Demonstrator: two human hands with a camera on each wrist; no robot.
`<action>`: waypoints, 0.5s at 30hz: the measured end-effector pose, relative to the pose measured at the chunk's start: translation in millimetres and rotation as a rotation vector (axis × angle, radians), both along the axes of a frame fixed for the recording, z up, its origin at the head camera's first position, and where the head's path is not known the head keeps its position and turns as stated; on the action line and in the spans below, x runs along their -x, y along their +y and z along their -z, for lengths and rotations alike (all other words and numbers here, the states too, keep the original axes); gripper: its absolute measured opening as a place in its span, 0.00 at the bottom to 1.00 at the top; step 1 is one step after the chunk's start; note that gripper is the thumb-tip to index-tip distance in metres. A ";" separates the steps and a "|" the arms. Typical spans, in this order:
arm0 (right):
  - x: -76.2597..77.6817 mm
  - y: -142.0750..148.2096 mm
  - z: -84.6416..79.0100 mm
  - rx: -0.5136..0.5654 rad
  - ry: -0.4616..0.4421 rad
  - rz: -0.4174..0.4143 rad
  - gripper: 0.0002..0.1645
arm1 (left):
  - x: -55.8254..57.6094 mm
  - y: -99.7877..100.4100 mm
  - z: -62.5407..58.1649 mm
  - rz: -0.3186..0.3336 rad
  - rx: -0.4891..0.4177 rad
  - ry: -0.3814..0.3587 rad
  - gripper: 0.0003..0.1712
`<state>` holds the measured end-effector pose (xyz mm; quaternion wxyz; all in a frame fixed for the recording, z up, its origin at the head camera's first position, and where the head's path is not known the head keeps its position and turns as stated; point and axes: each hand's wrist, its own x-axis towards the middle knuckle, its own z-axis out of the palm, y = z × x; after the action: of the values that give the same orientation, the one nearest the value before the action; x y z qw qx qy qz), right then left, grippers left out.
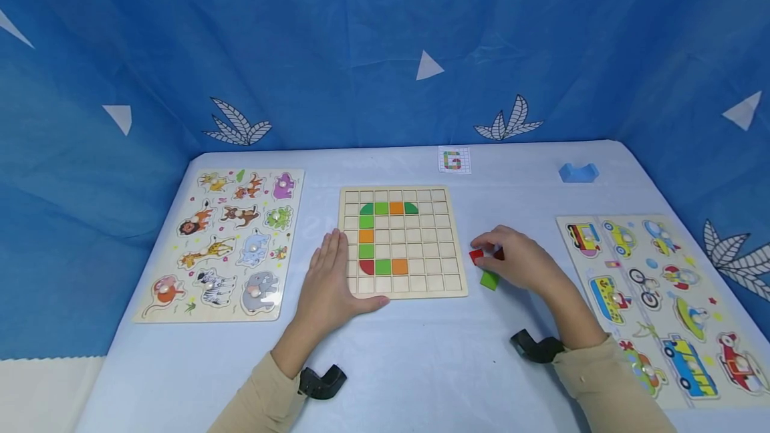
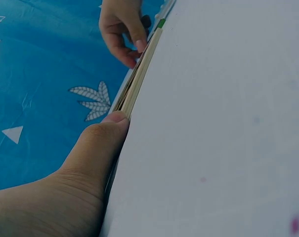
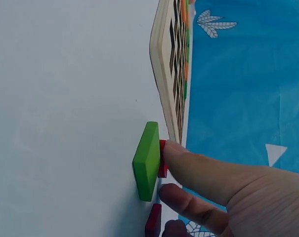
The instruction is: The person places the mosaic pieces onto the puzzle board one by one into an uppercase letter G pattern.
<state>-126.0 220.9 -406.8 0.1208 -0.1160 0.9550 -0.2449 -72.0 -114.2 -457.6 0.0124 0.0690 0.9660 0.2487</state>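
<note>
My left hand [image 1: 327, 279] lies flat with straight fingers along the left side of a wooden grid board [image 1: 430, 246], its thumb on the near edge. Green, orange and red tiles sit in the board's cells, along an upper row, a left column and a lower row. Right of the board, my right hand [image 1: 517, 256] pinches a small red tile [image 1: 476, 256] between thumb and a curled finger. A green square tile [image 3: 147, 163] is close beside the thumb in the right wrist view. Another dark red tile [image 3: 153, 220] lies under the fingers.
A small card [image 1: 454, 160] with a coloured G-shaped pattern lies behind the board. An animal puzzle board [image 1: 198, 212] is at the left, a vehicle puzzle board [image 1: 631, 259] at the right. A blue notched block [image 1: 579, 173] stands at the back right, before the blue cloth backdrop [image 1: 349, 52].
</note>
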 end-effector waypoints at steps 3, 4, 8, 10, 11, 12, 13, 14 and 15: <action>0.6 0.0 1.8 0.027 -0.001 -0.010 0.13 | 0.0 -0.3 0.5 -0.001 -0.001 -0.002 0.79; 0.8 -0.3 2.5 0.036 -0.006 -0.005 0.12 | 0.1 -0.3 0.6 -0.002 -0.001 -0.002 0.79; 2.9 -1.5 3.5 0.062 -0.029 0.012 0.09 | 0.2 -0.6 1.1 -0.003 0.002 -0.004 0.80; 3.8 -1.9 3.2 0.076 -0.038 0.024 0.09 | 0.2 -0.6 1.2 -0.001 0.003 -0.005 0.80; 4.5 -2.2 3.0 0.086 -0.038 0.026 0.09 | 0.2 -0.6 1.2 0.000 0.002 -0.005 0.80; 5.0 -3.0 2.5 0.096 -0.035 0.029 0.08 | 0.2 -0.6 1.2 -0.001 0.002 -0.006 0.80; 5.4 -4.5 1.8 0.107 -0.033 0.032 0.09 | 0.2 -0.6 1.2 0.000 0.002 -0.006 0.80; 5.7 -6.6 0.8 0.122 -0.033 0.034 0.09 | 0.1 -0.6 1.1 0.000 0.002 -0.007 0.80; 6.0 -9.6 -0.1 0.139 -0.034 0.036 0.09 | 0.1 -0.6 1.1 0.000 0.003 -0.006 0.80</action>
<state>-132.0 211.3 -406.8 0.1243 -0.1027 0.9354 -0.3146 -72.1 -114.8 -458.7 0.0154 0.0682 0.9664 0.2474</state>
